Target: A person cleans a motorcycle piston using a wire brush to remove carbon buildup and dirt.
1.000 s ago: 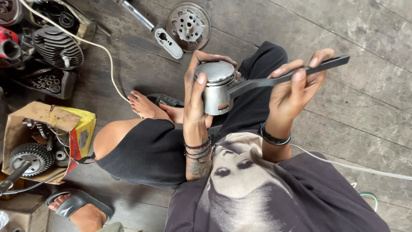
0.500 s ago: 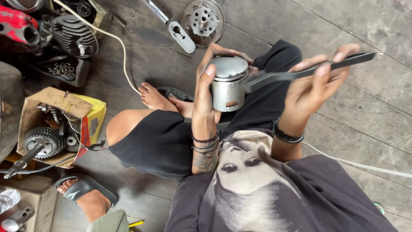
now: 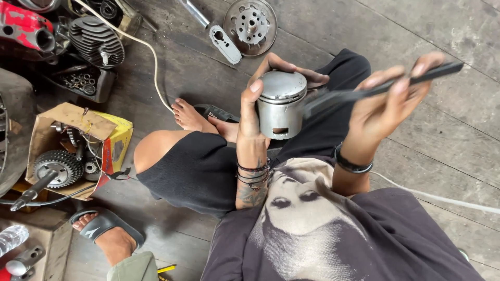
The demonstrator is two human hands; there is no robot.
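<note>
A grey metal piston (image 3: 282, 105) sits upright at the centre of the frame, gripped in the person's left hand (image 3: 260, 112), thumb along its near side and fingers curled round the far side. The right hand (image 3: 388, 106), at centre right, is closed around a long dark flat tool (image 3: 383, 88) whose blurred tip reaches the piston's upper edge. The person sits on a worn plank floor (image 3: 442, 31), knee bare below black shorts (image 3: 195, 171), a bare foot (image 3: 188, 115) just left of the piston. A white cord (image 3: 151, 57) runs from the upper left toward that foot. At top centre lie a round metal disc (image 3: 250, 20) and a metal lever (image 3: 219, 36). A finned engine cylinder (image 3: 96, 40) rests in the upper left, and a torn cardboard box (image 3: 78, 125) holding a toothed gear (image 3: 58, 167) lies at left.
</note>
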